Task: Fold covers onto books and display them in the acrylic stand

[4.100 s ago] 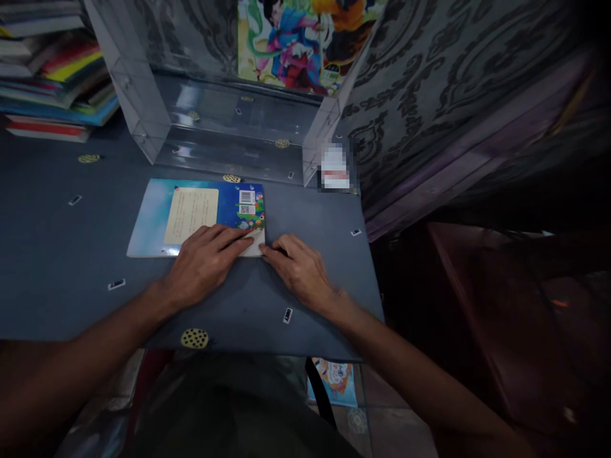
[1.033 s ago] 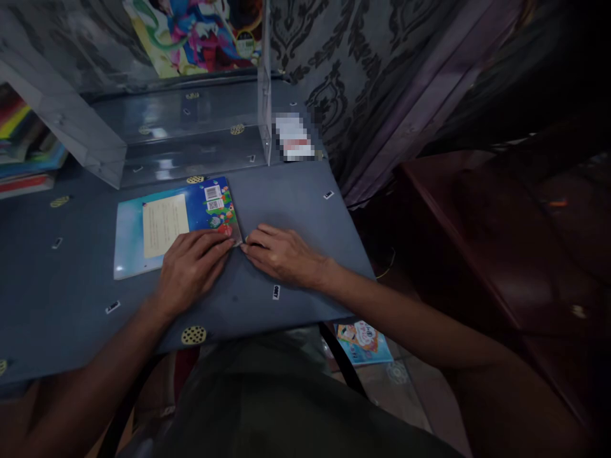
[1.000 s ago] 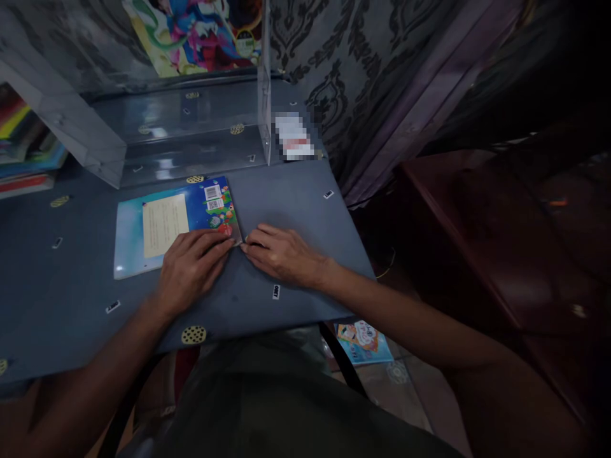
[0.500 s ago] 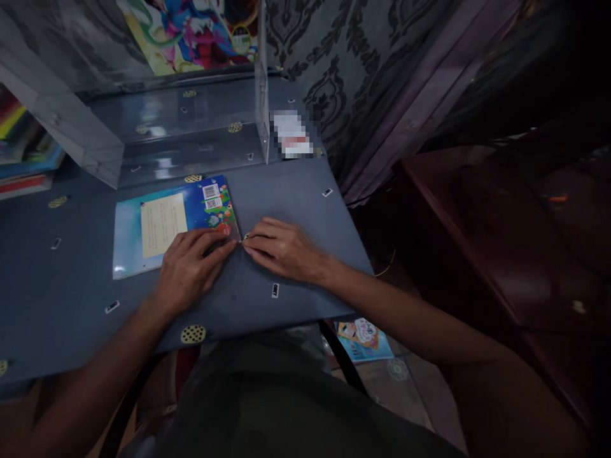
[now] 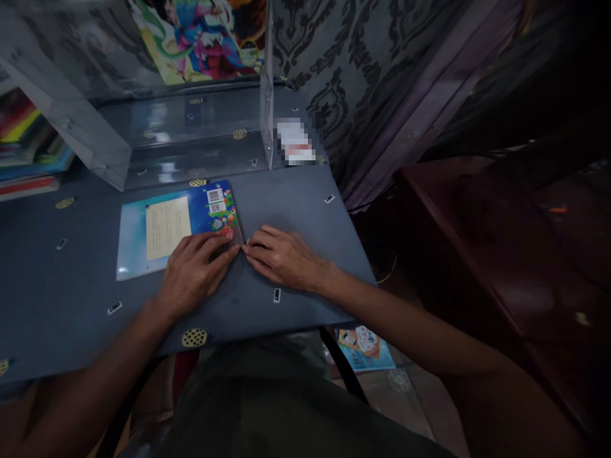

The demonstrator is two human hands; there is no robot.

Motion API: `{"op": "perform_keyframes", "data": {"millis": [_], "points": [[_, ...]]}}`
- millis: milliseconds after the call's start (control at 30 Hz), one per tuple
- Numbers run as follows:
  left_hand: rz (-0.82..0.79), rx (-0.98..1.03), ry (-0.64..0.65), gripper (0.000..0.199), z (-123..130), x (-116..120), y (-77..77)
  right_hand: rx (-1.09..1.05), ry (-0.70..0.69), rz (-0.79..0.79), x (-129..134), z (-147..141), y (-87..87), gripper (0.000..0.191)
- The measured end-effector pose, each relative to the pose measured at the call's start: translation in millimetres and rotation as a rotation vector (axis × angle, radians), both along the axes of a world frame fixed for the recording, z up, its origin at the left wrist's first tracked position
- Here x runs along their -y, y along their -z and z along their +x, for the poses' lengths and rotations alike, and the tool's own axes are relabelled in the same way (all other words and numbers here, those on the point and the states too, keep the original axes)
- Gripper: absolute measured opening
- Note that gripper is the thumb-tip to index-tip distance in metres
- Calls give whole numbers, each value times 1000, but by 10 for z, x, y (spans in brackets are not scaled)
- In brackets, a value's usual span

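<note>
A thin book (image 5: 131, 238) with a blue cover, a cream text panel and a barcode lies closed on the cloth-covered desk (image 5: 296, 197). My left hand (image 5: 193, 270) rests over its near right corner, fingers bent on the cover, thumb reaching to the corner tip. From the right, my right hand (image 5: 286, 257) meets that corner with thumb and fingertips pinched together. The fingertips of both hands almost touch there, and the exact grip on the corner is too small to make out. My left hand covers the book's lower edge.
A clear acrylic stand (image 5: 270, 121) spans the back of the desk, with a colourful picture (image 5: 210, 38) behind it. Stacked books (image 5: 28, 152) are at the left. A blurred-out white item (image 5: 296, 143) lies back right. Dark red furniture (image 5: 477, 254) stands right; another book (image 5: 365, 346) lies below.
The whole view has shifted slightly, so everything sits a little lower and further right. Both hands stay at the same book corner, and the book has not visibly moved on the desk.
</note>
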State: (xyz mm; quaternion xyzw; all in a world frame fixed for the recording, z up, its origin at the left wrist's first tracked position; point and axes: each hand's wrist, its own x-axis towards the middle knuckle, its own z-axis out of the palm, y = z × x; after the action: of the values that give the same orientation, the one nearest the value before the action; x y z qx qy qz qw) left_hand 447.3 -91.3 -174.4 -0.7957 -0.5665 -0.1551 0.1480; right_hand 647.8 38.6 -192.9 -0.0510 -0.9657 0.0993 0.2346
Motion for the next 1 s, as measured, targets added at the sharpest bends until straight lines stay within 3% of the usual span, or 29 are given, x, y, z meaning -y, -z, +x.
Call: {"op": "perform_keyframes", "data": {"millis": [233,400,633,800,900,1000], "points": [[-8,-37,8,30,35,50,-21,49,24,24,48,4,-18,23],[-17,-70,-39,29,4,224,-23,12,17,16,58,9,-24,19],[29,-28,-127,31,-248,658,-1,-67,25,43,54,-16,20,21],[85,14,-271,34,-471,990,34,-78,18,71,64,-16,-12,25],[56,51,-344,30,-553,1067,5,-66,26,60,72,-10,-34,22],[-5,91,-381,27,-617,993,-61,-67,18,51,74,-19,-40,21]]}}
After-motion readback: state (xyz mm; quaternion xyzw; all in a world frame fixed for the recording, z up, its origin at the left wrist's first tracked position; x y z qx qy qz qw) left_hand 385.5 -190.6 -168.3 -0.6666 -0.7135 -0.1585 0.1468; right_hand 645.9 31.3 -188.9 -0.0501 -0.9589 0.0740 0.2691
